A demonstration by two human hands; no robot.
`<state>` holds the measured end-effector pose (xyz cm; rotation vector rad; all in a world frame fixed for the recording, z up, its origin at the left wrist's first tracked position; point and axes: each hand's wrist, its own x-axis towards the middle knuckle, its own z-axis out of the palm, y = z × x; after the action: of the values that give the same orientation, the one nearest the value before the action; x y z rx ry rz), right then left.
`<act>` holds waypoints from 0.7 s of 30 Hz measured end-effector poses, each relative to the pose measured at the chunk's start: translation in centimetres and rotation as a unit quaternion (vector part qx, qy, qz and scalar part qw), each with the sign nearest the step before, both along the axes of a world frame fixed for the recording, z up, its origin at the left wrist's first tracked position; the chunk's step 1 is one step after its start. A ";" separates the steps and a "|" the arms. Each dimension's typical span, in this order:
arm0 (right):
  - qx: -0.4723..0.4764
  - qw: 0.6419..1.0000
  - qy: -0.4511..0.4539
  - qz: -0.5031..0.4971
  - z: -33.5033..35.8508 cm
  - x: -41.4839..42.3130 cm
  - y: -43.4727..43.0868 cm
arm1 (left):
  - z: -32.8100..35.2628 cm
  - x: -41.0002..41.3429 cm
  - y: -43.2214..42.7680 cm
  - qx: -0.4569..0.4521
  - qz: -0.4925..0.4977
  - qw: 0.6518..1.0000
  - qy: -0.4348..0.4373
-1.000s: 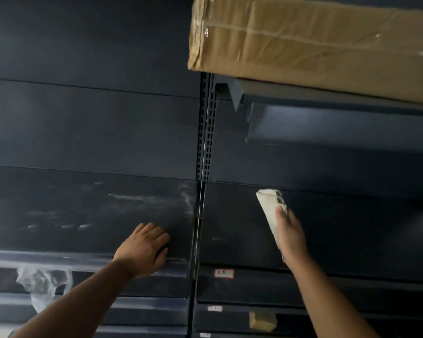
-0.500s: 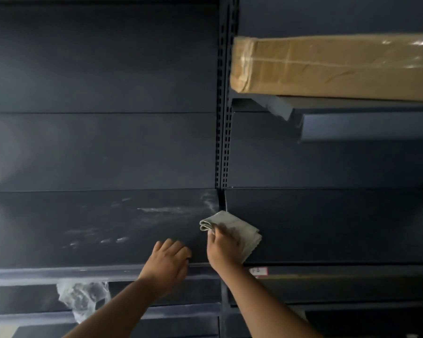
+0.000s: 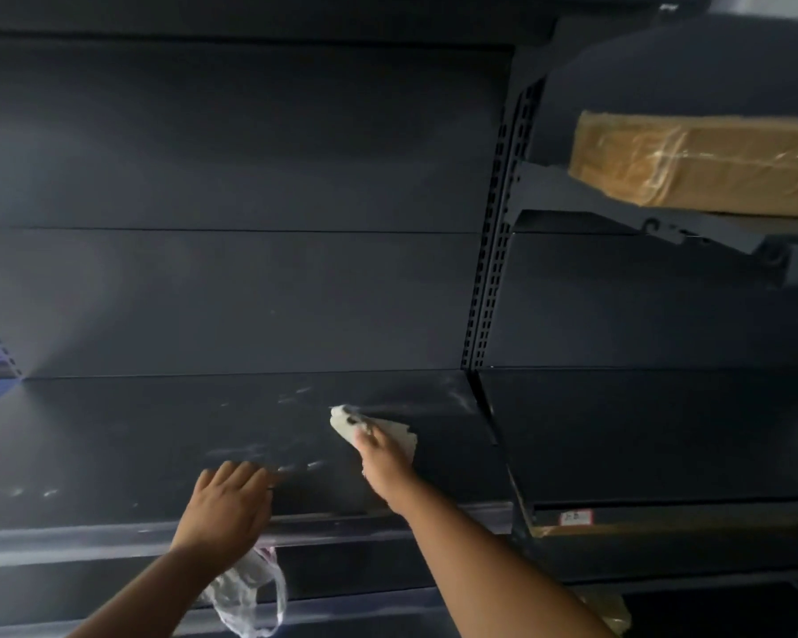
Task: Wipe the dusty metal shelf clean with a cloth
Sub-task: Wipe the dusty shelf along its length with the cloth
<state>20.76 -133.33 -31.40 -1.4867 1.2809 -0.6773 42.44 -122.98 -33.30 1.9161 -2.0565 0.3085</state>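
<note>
A dark metal shelf runs across the lower left, streaked with pale dust marks. My right hand presses a folded grey-white cloth flat on the shelf's right half, fingers on top of it. My left hand rests palm down at the shelf's front edge, fingers spread, holding nothing. A dust smear remains at the back right corner by the upright.
A perforated upright post divides two bays. The right bay has its own shelf with a price label. A taped cardboard box sits on a higher right shelf. A clear plastic bag hangs below the front rail.
My right hand has carried the cloth leftwards, from the right bay across the upright onto the left shelf. My left hand stayed at the front edge. The view has swung left.
</note>
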 end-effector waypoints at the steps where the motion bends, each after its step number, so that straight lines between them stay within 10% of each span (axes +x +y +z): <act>1: 0.013 0.997 -0.069 -0.041 0.2 -0.1 -0.2 | 0.1 0.8 -0.1 0.007 0.008 1.000 0.004; 5: 0.041 0.918 -0.316 -0.237 1.3 -2.7 -1.4 | -0.2 3.6 -0.8 0.037 0.019 0.999 0.017; 9: -0.011 0.900 -0.310 -0.306 3.0 -8.4 -2.6 | -1.2 4.6 -1.2 0.062 0.006 0.998 0.008; 21: -0.163 0.905 0.248 -0.305 -0.3 -11.7 -6.8 | -1.5 4.6 -1.4 0.042 -0.013 0.999 -0.005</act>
<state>9.02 -140.10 -31.66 -1.5843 2.1639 -0.9901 47.06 -124.41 -34.75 1.9363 -2.1307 0.2293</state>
